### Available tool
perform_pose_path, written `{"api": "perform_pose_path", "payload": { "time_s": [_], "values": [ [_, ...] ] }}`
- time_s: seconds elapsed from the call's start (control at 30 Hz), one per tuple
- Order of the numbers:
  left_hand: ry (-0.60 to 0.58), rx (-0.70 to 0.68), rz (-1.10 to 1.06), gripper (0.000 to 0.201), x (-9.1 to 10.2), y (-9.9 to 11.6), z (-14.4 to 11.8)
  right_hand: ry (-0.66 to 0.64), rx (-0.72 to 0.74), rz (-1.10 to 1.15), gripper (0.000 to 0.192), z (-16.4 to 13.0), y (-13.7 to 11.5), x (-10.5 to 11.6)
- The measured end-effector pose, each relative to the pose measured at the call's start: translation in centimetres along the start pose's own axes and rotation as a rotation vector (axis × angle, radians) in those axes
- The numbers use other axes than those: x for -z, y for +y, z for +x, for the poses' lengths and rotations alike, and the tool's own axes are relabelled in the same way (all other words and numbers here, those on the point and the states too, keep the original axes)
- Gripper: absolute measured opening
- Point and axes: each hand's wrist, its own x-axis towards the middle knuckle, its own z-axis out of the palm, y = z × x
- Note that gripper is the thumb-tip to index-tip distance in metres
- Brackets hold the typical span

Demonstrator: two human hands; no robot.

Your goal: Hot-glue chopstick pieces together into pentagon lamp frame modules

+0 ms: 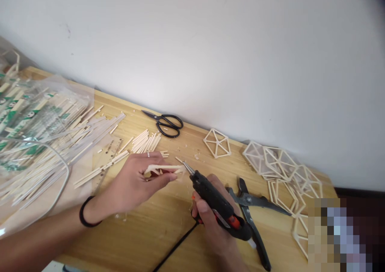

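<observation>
Between its thumb and fingers, my left hand (135,179) pinches a small frame of wooden sticks (164,167), seen nearly edge-on above the table. A black hot glue gun (215,201) with some red parts is gripped in my right hand (215,232). Its metal nozzle points up and left, and the tip is at or very near the right end of the stick frame; I cannot tell whether they touch. The glue gun's cord runs down toward the table's front edge. Just behind my left hand lies a pile of short cut sticks (146,141).
Black-handled scissors (168,123) lie near the wall. Large cutters (249,204) rest right of the glue gun. One finished-looking stick pentagon (217,143) lies at the back, with several more frames (281,161) at right. Wrapped chopsticks (33,111) and a ruler (110,151) are at left.
</observation>
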Motion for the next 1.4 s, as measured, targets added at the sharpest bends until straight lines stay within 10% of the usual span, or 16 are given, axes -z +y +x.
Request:
{"api": "perform_pose_path", "payload": {
  "time_s": [0.37,1.4],
  "values": [
    [-0.128,0.493,-0.382,0.026,0.2,-0.7,0.0,-0.053,-0.012,-0.013,0.032,0.4,-0.1,0.6],
    [-0.137,0.504,-0.468,0.026,0.2,-1.6,-0.1,-0.093,0.131,-0.180,0.018,1.6,-0.9,0.8]
  ]
}}
